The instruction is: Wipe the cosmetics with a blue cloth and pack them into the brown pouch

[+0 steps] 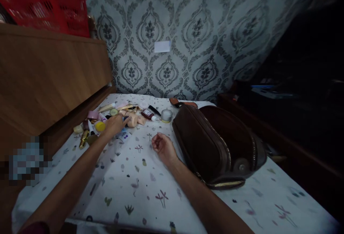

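My left hand is over a pile of cosmetics on the left of the table. Its index finger is stretched out against a beige bottle; the other fingers are mostly hidden, and I see nothing held. A yellow-lidded jar and a gold tube lie left of that hand. My right hand rests above the cloth with its fingers curled in and nothing visible in them. Beside it stands a dark brown toiletry bag, its zipped top open. A round clear jar sits behind the right hand.
A patterned white cloth covers the table. A dark red bottle and a black comb-like item lie near the back. A wooden cabinet bearing a red basket borders the left; a papered wall stands behind.
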### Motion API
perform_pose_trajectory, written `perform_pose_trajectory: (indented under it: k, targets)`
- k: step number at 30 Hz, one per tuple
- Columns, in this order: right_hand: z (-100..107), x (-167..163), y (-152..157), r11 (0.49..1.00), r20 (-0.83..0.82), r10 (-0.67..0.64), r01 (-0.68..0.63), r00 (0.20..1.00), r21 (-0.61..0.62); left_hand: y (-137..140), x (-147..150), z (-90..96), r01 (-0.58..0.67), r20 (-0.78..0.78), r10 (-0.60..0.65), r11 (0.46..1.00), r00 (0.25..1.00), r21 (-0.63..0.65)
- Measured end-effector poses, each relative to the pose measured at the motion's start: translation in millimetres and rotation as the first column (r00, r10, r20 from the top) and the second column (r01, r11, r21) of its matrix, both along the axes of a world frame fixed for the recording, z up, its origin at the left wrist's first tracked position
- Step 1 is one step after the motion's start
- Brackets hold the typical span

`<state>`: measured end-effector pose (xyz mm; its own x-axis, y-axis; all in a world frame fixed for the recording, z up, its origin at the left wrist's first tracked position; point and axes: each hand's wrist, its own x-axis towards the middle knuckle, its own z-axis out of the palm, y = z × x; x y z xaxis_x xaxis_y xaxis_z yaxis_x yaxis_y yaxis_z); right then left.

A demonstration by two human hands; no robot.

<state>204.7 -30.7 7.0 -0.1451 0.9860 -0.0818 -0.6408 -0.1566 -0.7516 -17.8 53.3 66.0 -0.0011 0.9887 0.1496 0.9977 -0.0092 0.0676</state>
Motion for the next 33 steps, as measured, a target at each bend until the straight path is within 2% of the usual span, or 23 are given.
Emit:
perform_pose_trajectory:
  k: [3,7,9,11,13,15,19,22,27,33]
  targets:
    - [-1,0,1,1.0,-0.001,-0.005,0.005,1.0,-0.003,7,10,-7.7,0.025,0.023,-0.024,1.0,0.999,-0.008]
    - [-1,0,1,1.0,-0.009,0.001,-0.001,1.0,-0.008,3,12,-14.9,0.086,0.05,-0.09,0.994,0.995,0.068]
    - [-1,0,1,1.0,-0.015,0.005,-0.005,1.0,-0.013,1,10,-18.0,0.207,0.092,-0.22,0.969,0.971,0.139]
    - [-1,0,1,1.0,-0.021,0.009,-0.009,1.0,-0.019,4,10,-21.2,0.361,0.128,-0.388,0.912,0.912,0.194]
    - [-1,0,2,1.0,-0.024,0.011,-0.012,1.0,-0.024,11,9,-24.1,0.446,0.132,-0.474,0.873,0.871,0.196]
    - [0,1,2,1.0,-0.026,0.012,-0.012,1.0,-0.027,21,10,-26.7,0.434,0.108,-0.455,0.885,0.884,0.171]
    - [0,1,2,1.0,-0.028,0.006,-0.007,1.0,-0.026,39,11,-31.2,0.307,0.026,-0.312,0.943,0.95,0.127]
    - [0,1,2,1.0,-0.028,0.005,-0.006,1.0,-0.026,50,14,-32.9,0.249,-0.056,-0.245,0.965,0.968,0.083]
    - [0,2,2,0.999,-0.022,0.013,-0.013,1.0,-0.031,59,19,-29.4,0.24,-0.17,-0.227,0.969,0.959,0.062]
    - [1,1,2,1.0,-0.019,0.007,-0.008,1.0,-0.025,53,17,-22.8,0.245,-0.231,-0.228,0.968,0.946,0.048]
